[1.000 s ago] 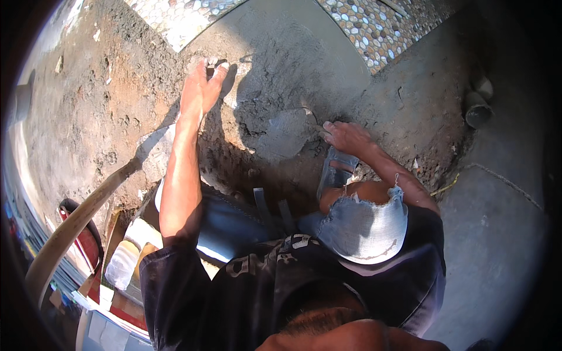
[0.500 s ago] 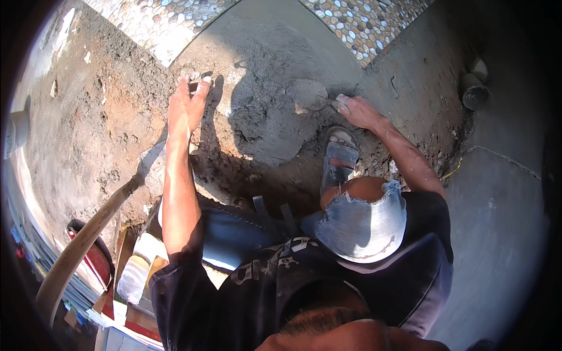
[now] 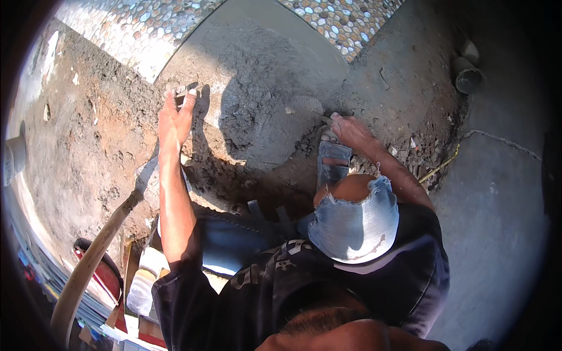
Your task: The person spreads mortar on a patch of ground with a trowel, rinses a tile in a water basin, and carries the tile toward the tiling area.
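Note:
A bed of wet grey mortar (image 3: 263,126) lies on the ground between my hands. Over its left edge is my left hand (image 3: 174,124), its fingers bent and apart, a dark gap showing between thumb and forefinger. It seems to hold nothing, and its shadow falls just to the right. My right hand (image 3: 352,132) is closed round the handle of a trowel (image 3: 305,107), close to the toes of my sandalled foot (image 3: 335,158). The rounded blade, coated in mortar, rests on the bed and is hard to tell from it.
Pebbled paving (image 3: 336,22) borders smooth mortar (image 3: 275,17) at the top. A long wooden tool handle (image 3: 96,254) slants along the left, near a red object (image 3: 104,275). At right are a pipe end (image 3: 468,79), a yellow cord (image 3: 440,167) and a grey concrete floor (image 3: 486,222).
The whole view has shifted, so the ground sits slightly further left and higher. My right hand has drawn the trowel back toward me, nearer my foot. My left hand keeps its pose.

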### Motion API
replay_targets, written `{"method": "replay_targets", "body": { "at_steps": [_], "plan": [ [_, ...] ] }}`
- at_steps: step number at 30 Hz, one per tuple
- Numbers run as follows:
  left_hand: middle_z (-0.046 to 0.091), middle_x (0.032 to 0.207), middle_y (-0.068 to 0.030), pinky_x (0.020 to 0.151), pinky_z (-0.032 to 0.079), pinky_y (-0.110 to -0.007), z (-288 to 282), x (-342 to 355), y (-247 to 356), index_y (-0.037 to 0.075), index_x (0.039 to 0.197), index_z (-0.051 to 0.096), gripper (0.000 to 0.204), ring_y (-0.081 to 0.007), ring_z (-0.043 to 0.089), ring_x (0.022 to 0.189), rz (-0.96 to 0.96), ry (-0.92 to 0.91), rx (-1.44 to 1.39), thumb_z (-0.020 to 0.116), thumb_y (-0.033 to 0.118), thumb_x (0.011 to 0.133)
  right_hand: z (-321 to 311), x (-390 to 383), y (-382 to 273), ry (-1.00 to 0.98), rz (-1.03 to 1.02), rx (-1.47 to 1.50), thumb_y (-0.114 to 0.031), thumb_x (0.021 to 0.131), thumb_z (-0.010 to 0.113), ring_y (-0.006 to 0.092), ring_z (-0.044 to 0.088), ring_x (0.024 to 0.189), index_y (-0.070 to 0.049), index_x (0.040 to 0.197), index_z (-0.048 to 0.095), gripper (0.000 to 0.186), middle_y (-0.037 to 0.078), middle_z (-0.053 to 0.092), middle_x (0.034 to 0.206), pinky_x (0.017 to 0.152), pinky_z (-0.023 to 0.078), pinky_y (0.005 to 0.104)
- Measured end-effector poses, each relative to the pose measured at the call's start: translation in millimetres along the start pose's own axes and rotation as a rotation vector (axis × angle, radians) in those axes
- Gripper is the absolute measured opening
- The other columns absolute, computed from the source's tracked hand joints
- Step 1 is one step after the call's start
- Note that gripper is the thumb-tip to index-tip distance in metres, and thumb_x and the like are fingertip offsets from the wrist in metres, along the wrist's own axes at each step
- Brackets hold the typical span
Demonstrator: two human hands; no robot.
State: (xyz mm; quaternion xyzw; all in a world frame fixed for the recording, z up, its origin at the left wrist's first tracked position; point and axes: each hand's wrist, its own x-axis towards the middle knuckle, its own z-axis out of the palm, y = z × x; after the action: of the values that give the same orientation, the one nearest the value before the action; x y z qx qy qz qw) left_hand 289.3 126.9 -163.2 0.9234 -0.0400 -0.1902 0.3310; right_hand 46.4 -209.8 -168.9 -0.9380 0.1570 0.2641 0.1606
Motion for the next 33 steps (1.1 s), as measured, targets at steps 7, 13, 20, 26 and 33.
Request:
{"method": "replay_targets", "body": {
  "at_steps": [7, 13, 20, 26, 33],
  "plan": [
    [0.054, 0.122, -0.0289, 0.1, 0.037, -0.038, -8, -7, 1, -0.008, 0.132, 0.041, 0.079, -0.0366, 0.051, 0.118, 0.043, 0.049, -0.057, 0.053, 0.055, 0.085, -18, 23, 44, -0.001, 0.469, 0.557, -0.029, 0.095, 0.036, 0.0265, 0.061, 0.059, 0.002, 0.111, 0.055, 0.039, 0.016, 0.06, 0.072, 0.066, 0.049, 0.0408],
    [0.041, 0.135, -0.0289, 0.107, 0.031, -0.038, -18, -4, 0, -0.008, 0.135, 0.036, 0.085, -0.0364, 0.04, 0.128, -0.05, -0.05, -0.101, 0.052, 0.058, 0.084, 28, 32, -36, -0.071, 0.112, 0.544, -0.031, 0.092, 0.037, 0.0287, 0.062, 0.066, 0.006, 0.123, 0.048, 0.049, 0.018, 0.061, 0.075, 0.073, 0.048, 0.04],
    [0.043, 0.134, -0.0285, 0.105, 0.033, -0.038, -18, -7, -6, -0.007, 0.135, 0.036, 0.083, -0.0362, 0.043, 0.126, -0.034, 0.027, -0.076, 0.052, 0.057, 0.085, -50, 140, -23, 0.123, 0.189, 0.398, -0.032, 0.092, 0.041, 0.0385, 0.06, 0.096, 0.001, 0.113, 0.054, 0.041, 0.026, 0.06, 0.103, 0.085, 0.044, 0.0444],
    [0.044, 0.134, -0.0282, 0.104, 0.034, -0.039, -25, -9, -2, -0.005, 0.137, 0.035, 0.082, -0.0361, 0.046, 0.124, -0.06, 0.019, -0.092, 0.052, 0.056, 0.085, -20, 132, -39, 0.176, -0.275, 0.145, -0.031, 0.09, 0.046, 0.04, 0.057, 0.1, 0.0, 0.109, 0.057, 0.037, 0.027, 0.06, 0.104, 0.086, 0.044, 0.0457],
    [0.056, 0.12, -0.0249, 0.094, 0.043, -0.038, -28, 3, -19, 0.0, 0.132, 0.043, 0.068, -0.0313, 0.06, 0.105, -0.012, 0.136, -0.23, 0.054, 0.05, 0.087, -1, 121, -75, 0.144, -0.107, 0.143, -0.03, 0.09, 0.045, 0.0442, 0.054, 0.102, 0.0, 0.109, 0.057, 0.038, 0.027, 0.058, 0.107, 0.087, 0.042, 0.0476]
  ]
}}
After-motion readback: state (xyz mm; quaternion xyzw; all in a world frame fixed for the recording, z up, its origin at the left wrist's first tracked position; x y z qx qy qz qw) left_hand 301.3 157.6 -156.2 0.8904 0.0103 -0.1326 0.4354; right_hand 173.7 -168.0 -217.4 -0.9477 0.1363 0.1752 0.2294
